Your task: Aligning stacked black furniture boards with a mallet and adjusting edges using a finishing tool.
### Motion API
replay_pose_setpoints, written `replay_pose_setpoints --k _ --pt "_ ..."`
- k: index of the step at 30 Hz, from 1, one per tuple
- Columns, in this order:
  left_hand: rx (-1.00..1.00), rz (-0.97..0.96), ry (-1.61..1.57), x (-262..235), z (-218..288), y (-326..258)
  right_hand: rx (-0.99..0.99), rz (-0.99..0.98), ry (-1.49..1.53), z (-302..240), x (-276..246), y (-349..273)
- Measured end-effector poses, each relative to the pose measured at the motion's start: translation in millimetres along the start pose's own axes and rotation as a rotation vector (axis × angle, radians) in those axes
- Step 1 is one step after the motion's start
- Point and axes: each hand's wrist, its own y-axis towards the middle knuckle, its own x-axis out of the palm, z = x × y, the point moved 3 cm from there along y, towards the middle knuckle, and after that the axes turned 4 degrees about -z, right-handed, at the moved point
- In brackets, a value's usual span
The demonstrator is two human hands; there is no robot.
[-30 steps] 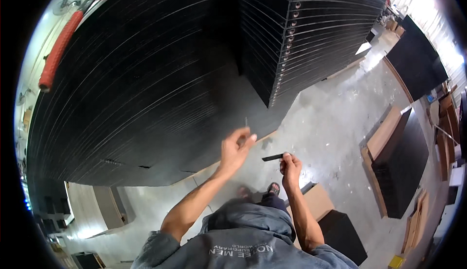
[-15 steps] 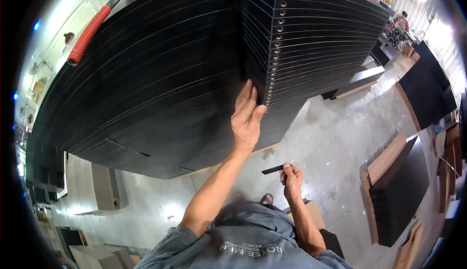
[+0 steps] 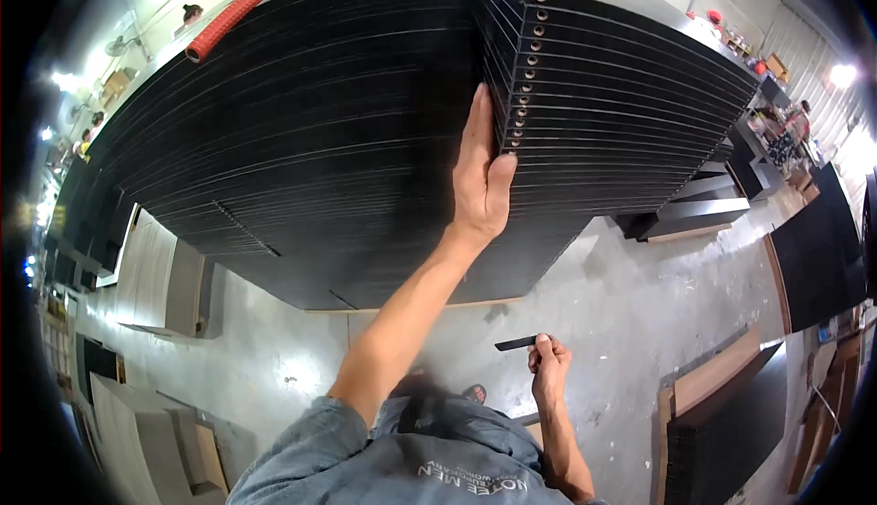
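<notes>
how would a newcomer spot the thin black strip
Start at the big black stack, then drop below it to the right hand. The strip pokes out leftward from that grip. Unlike the stack, it is small, slim and hand-held.

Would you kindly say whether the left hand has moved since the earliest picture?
Yes, upward: the left hand went from below the column of holes in the black panel stack to beside its lower end.
</notes>
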Motion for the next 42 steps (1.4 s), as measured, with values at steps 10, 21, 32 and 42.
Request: replay_pose_setpoints --k 10,21,32,42 --pt "-0.248 0.037 -0.161 -1 -22 -98 -0.033 -0.018 -0.045 -13 -10 -3" --pt "-0.846 -0.354 -0.249 -52 17 -108 -0.263 -0.148 -0.069 -116 94 2" --pt "-0.856 -0.727 -0.813 -80 33 6 -0.636 -0.149 0.047 -226 188 0" --pt "-0.192 -0.052 -0.529 -121 55 76 -1.355 0.208 -0.355 -309 164 -13"
